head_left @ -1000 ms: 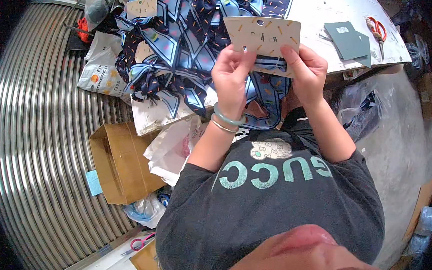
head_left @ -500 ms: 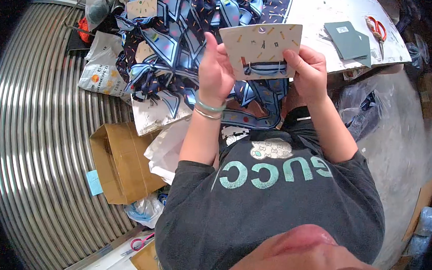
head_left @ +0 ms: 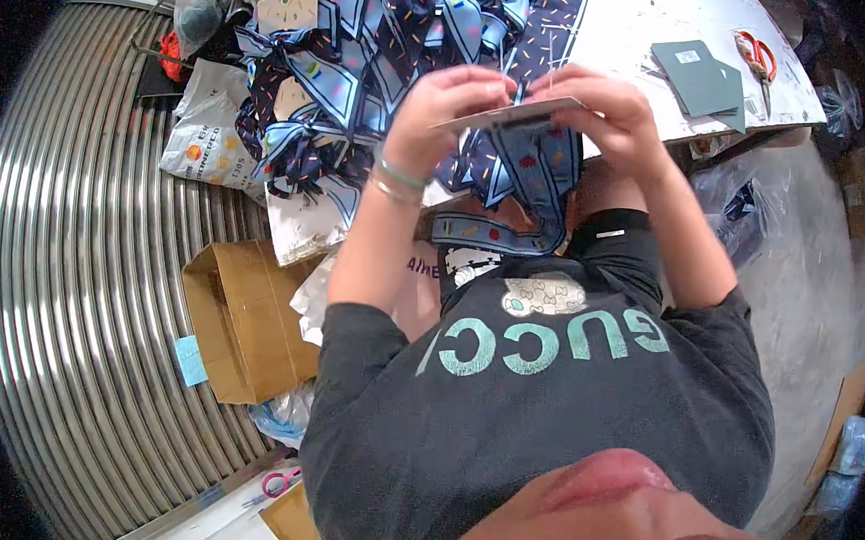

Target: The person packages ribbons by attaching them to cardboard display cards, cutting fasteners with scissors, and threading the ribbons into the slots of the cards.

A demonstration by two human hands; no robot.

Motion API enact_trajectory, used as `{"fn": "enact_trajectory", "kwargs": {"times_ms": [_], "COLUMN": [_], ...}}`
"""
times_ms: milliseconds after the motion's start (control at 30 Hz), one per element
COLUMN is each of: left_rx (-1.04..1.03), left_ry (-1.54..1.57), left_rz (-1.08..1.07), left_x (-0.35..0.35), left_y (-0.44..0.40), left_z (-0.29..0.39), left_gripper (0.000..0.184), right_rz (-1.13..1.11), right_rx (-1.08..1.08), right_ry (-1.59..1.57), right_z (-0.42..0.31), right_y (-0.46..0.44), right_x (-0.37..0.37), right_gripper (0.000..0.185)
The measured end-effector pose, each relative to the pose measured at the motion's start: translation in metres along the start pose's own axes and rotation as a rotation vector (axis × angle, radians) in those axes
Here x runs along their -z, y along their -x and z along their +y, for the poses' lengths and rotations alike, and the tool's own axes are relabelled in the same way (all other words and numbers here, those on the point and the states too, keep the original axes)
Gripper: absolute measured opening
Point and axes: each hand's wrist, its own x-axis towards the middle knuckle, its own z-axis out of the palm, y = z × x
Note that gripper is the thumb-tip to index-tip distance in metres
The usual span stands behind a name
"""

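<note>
The backing card (head_left: 512, 112) is held tilted, nearly edge-on, near the front of the desk (head_left: 625, 28). From the left, a cardboard box (head_left: 253, 323) is seen, then a heap of printed scarves (head_left: 340, 88) on the desk. The left hand (head_left: 441, 112) is curled at the card; whether it is pinched there cannot be told. The right corner is pinched by the right hand (head_left: 612, 112). Farther right, 2 grey-green cards (head_left: 689, 79) are overlapped beside orange-handled scissors (head_left: 758, 60).
</note>
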Motion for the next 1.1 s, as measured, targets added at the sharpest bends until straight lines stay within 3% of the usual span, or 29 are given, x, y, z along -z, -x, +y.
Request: {"fn": "enact_trajectory", "kwargs": {"times_ms": [33, 67, 100, 167, 233, 267, 400, 467, 600, 633, 700, 733, 767, 833, 900, 1000, 1100], "left_rx": [-0.022, -0.081, -0.141, -0.247, -0.220, -0.180, -0.530, -0.503, -0.265, -0.193, -0.082, -0.043, -0.003, -0.008, 0.041, -0.024, -0.081], "left_ry": [-0.061, -0.125, -0.189, -0.419, -0.418, -0.740, -0.961, -0.917, -0.602, -0.472, -0.356, -0.345, -0.334, -0.414, -0.399, -0.234, -0.132], "left_rz": [-0.004, -0.033, -0.063, -0.131, -0.136, -0.055, 0.107, 0.180, 0.335, 0.363, 0.335, 0.336, 0.337, 0.322, 0.334, 0.394, 0.460], "left_x": [0.000, 0.004, 0.006, 0.009, 0.004, -0.004, -0.016, -0.020, -0.027, -0.025, -0.016, -0.018, -0.021, -0.024, -0.031, -0.047, -0.054], "left_y": [-0.007, -0.014, -0.021, -0.024, -0.018, -0.009, -0.001, 0.001, 0.000, -0.002, -0.008, -0.007, -0.007, -0.003, -0.003, -0.005, -0.005], "left_z": [0.003, 0.000, -0.003, -0.022, -0.063, -0.070, -0.104, -0.114, -0.122, -0.125, -0.128, -0.122, -0.114, -0.107, -0.107, -0.122, -0.131], "left_gripper": [0.021, 0.018, 0.014, 0.007, 0.006, 0.008, 0.007, 0.007, 0.007, 0.009, 0.014, 0.014, 0.015, 0.016, 0.017, 0.016, 0.012], "right_rz": [-0.149, -0.163, -0.166, -0.249, -0.351, -0.383, -0.507, -0.531, -0.307, -0.306, 0.003, 0.139, 0.138, 0.345, 0.404, 0.450, 0.392], "right_rx": [0.135, 0.212, 0.206, 0.290, 0.211, 0.165, -0.138, -0.270, -0.341, -0.344, -0.321, -0.277, -0.282, -0.452, -0.492, -0.557, -0.584], "right_ry": [0.222, 0.324, 0.318, 0.636, 0.668, 0.673, 0.568, 0.427, 0.598, 0.599, 0.652, 0.527, 0.521, 0.357, 0.313, 0.196, 0.083], "right_z": [-0.003, -0.001, 0.005, 0.017, 0.031, 0.031, 0.027, 0.019, 0.030, 0.038, 0.056, 0.062, 0.059, 0.051, 0.051, 0.055, 0.057], "right_y": [-0.009, -0.013, -0.011, 0.004, 0.039, 0.054, 0.085, 0.082, 0.077, 0.078, 0.083, 0.083, 0.083, 0.081, 0.083, 0.087, 0.087], "right_x": [0.007, 0.012, 0.015, 0.024, 0.024, 0.024, 0.025, 0.029, 0.017, 0.009, -0.008, -0.015, -0.017, -0.019, -0.017, -0.007, 0.004], "right_gripper": [0.018, 0.022, 0.022, 0.029, 0.040, 0.042, 0.060, 0.066, 0.024, 0.024, 0.017, 0.027, 0.027, 0.038, 0.047, 0.038, 0.013]}}
